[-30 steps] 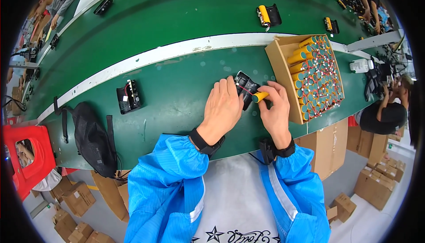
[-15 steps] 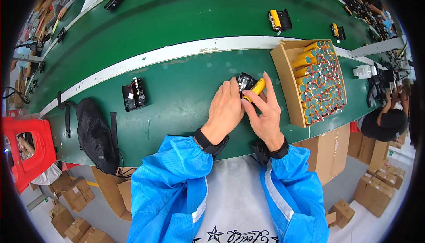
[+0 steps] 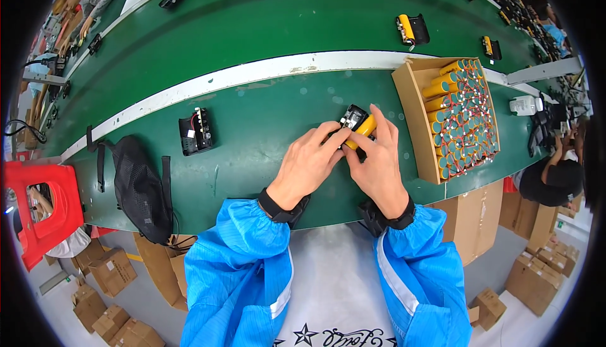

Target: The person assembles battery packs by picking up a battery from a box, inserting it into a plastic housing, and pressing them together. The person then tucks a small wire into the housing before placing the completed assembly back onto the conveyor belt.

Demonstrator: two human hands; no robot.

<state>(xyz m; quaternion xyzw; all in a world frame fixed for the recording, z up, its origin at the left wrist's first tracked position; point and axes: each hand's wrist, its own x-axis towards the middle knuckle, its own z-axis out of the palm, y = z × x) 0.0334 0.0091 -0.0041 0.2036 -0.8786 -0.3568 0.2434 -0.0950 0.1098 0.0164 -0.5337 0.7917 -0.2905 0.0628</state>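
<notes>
Just above the green bench, my right hand has its thumb and fingers closed round a yellow cylindrical battery. The battery lies slanted along an open black plastic casing with small white and metal parts inside. My left hand is closed too, its thumb and index finger pinching at the lower left of the battery and casing; exactly what is between those fingertips is hidden. To the right stands a cardboard box packed with several upright yellow batteries with red wires. A similar open casing lies on the left.
A black mesh bag lies at the bench's left, near a red plastic stool. Beyond a white rail runs a green belt carrying several casings. A white bottle stands far right. Other people sit at both sides.
My left hand has drawn back slightly to the left, its fingers now pinching near the battery's lower end. The casings on the belt have shifted right, and another has come into view at the top.
</notes>
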